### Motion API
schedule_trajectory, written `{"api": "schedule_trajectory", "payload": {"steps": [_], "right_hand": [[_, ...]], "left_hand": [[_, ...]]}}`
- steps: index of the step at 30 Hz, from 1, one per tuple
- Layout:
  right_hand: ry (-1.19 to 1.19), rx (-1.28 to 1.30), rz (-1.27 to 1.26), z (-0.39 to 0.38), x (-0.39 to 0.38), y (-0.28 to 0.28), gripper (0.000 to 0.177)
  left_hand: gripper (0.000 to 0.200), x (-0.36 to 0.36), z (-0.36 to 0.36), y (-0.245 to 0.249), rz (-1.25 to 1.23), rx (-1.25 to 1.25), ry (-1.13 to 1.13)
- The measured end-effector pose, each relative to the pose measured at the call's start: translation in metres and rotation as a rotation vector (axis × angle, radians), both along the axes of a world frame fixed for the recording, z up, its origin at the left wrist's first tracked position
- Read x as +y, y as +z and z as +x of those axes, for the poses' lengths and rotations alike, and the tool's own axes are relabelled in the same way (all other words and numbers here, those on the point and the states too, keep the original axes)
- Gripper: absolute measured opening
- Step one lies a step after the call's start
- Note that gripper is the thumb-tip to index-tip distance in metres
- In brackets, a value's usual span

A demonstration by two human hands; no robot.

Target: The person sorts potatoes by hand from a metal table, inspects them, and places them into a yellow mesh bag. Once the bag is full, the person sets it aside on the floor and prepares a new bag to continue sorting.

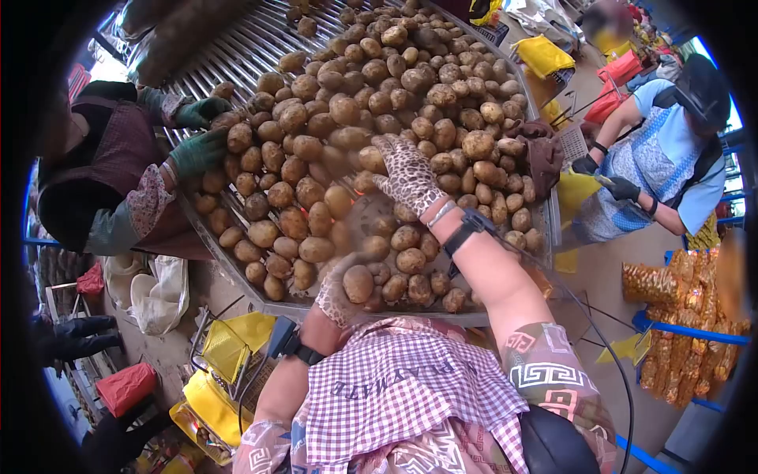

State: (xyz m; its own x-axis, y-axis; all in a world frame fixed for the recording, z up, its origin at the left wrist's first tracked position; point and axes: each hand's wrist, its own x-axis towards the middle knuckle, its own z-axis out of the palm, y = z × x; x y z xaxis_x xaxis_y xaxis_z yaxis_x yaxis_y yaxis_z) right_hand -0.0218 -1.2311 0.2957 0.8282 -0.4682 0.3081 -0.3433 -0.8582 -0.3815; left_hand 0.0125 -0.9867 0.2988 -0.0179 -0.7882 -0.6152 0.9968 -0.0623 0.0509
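My left hand (338,297), in a spotted glove, is closed around a potato (358,284) near the front edge of the metal sorting table (474,317). Farther in, my right hand (408,172), in a leopard-print glove, reaches over the heap. Its fingers and thumb are closed about another potato (372,159). Brown, soil-dusted potatoes (316,250) lie all around both hands, piled thickest toward the back. A few potatoes just left of my right hand are blurred by motion.
At left, a co-worker's green-gloved hands (199,150) touch potatoes on the table. Another person (647,158) stands at right. A brown cloth (545,158) hangs on the right rim. Yellow bags (213,399) hang below, and filled net sacks (687,324) are stacked at right.
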Motion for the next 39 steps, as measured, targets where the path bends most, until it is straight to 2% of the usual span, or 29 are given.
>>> {"api": "schedule_trajectory", "payload": {"steps": [1, 2, 3, 5, 7, 8, 9, 11, 12, 14, 15, 16, 17, 18, 19, 21, 22, 23, 25, 26, 27, 29, 30, 31, 33, 34, 35, 37, 39], "right_hand": [[0.008, -0.011, 0.004, 0.009, -0.008, -0.001, 0.059], [0.011, 0.111, 0.088, 0.017, -0.015, -0.002, 0.059], [0.015, 0.238, 0.174, 0.022, -0.017, 0.000, 0.059], [-0.001, 0.248, 0.226, 0.023, -0.017, -0.002, 0.053], [-0.146, -0.019, 1.223, 0.015, -0.009, -0.011, 0.050], [-0.148, -0.007, 1.230, 0.004, 0.003, -0.012, 0.050], [-0.003, -0.001, 1.113, -0.013, 0.021, -0.009, 0.048], [0.275, -0.007, 0.867, -0.036, 0.047, 0.004, 0.042], [0.271, -0.008, 0.871, -0.041, 0.048, 0.011, 0.042], [0.206, 0.258, 0.639, -0.047, 0.049, 0.021, 0.042], [-0.013, 0.223, 0.677, -0.043, 0.045, 0.019, 0.044], [0.004, 0.137, 0.460, -0.037, 0.036, 0.001, 0.045], [0.022, 0.050, 0.246, -0.029, 0.027, -0.016, 0.047], [0.047, 0.084, 0.092, -0.017, 0.027, -0.013, 0.050], [0.057, 0.080, 0.099, -0.004, 0.028, -0.014, 0.050], [0.089, 0.460, 0.037, 0.022, 0.026, -0.017, 0.052], [0.065, 0.572, 0.029, 0.033, 0.023, -0.023, 0.055], [0.079, 0.570, 0.021, 0.033, 0.022, -0.024, 0.055], [0.096, 0.415, 0.292, 0.028, 0.016, -0.024, 0.061], [0.065, 0.331, 0.396, 0.022, 0.022, -0.004, 0.064], [0.076, 0.338, 0.387, 0.017, 0.020, -0.008, 0.064], [0.248, -0.024, 1.229, 0.001, 0.022, -0.022, 0.067], [0.275, -0.092, 1.472, -0.006, 0.037, -0.004, 0.065], [0.285, -0.080, 1.469, -0.011, 0.049, 0.004, 0.065], [0.223, -0.072, 1.702, -0.018, 0.074, 0.018, 0.064], [0.274, 0.089, 1.478, -0.019, 0.083, 0.029, 0.065], [0.430, 0.124, 1.158, -0.017, 0.095, 0.030, 0.064], [0.569, 0.228, 0.581, -0.015, 0.114, 0.035, 0.064], [0.537, 0.276, 0.531, -0.016, 0.125, 0.039, 0.063]], "left_hand": [[0.038, 0.002, 0.001, 0.002, 0.031, -0.136, -0.010], [0.043, 0.008, 0.003, -0.015, 0.080, -0.338, 0.012], [0.043, 0.010, 0.008, -0.018, 0.088, -0.344, 0.018], [0.049, 0.013, 0.017, -0.021, -0.089, -0.171, 0.116], [0.050, 0.011, 0.020, -0.023, -0.165, -0.167, 0.130], [0.051, 0.001, 0.017, -0.013, -0.182, -0.203, 0.154], [0.053, -0.004, 0.015, -0.008, -0.199, -0.239, 0.174], [0.054, 0.003, 0.022, -0.057, -0.169, -0.131, 0.090], [0.056, 0.002, 0.024, -0.064, -0.150, -0.030, 0.014], [0.054, 0.006, 0.014, -0.062, -0.151, -0.062, 0.001], [0.052, 0.007, 0.007, -0.051, -0.156, -0.099, -0.015], [0.054, 0.012, -0.002, -0.041, -0.107, 0.067, 0.032], [0.054, 0.016, -0.008, -0.042, -0.101, 0.065, 0.035], [0.054, 0.020, -0.013, -0.043, -0.128, 0.100, 0.078], [0.054, 0.024, -0.014, -0.044, -0.156, 0.134, 0.124], [0.055, 0.028, -0.007, -0.039, -0.223, 0.121, 0.145], [0.064, 0.032, -0.002, -0.038, -0.235, 0.110, 0.158], [0.073, 0.034, 0.001, -0.037, -0.248, 0.101, 0.171], [0.076, 0.036, 0.006, -0.034, -0.325, 0.044, 0.223], [0.080, 0.036, 0.007, -0.031, -0.398, -0.010, 0.264], [0.084, 0.035, 0.009, -0.026, -0.472, -0.063, 0.308], [0.083, 0.034, 0.010, -0.018, -0.448, 0.014, 0.382], [0.082, 0.033, 0.011, -0.017, -0.575, 0.042, 0.413], [0.082, 0.031, 0.013, -0.016, -0.704, 0.067, 0.447], [0.080, 0.030, 0.016, -0.013, -0.688, 0.079, 0.440], [0.080, 0.032, 0.018, -0.012, -0.654, 0.086, 0.438], [0.079, 0.035, 0.020, -0.013, -0.624, 0.088, 0.442], [0.077, 0.048, 0.023, -0.018, -0.579, 0.102, 0.488], [0.076, 0.072, 0.020, -0.026, -0.517, 0.027, 0.593]]}}
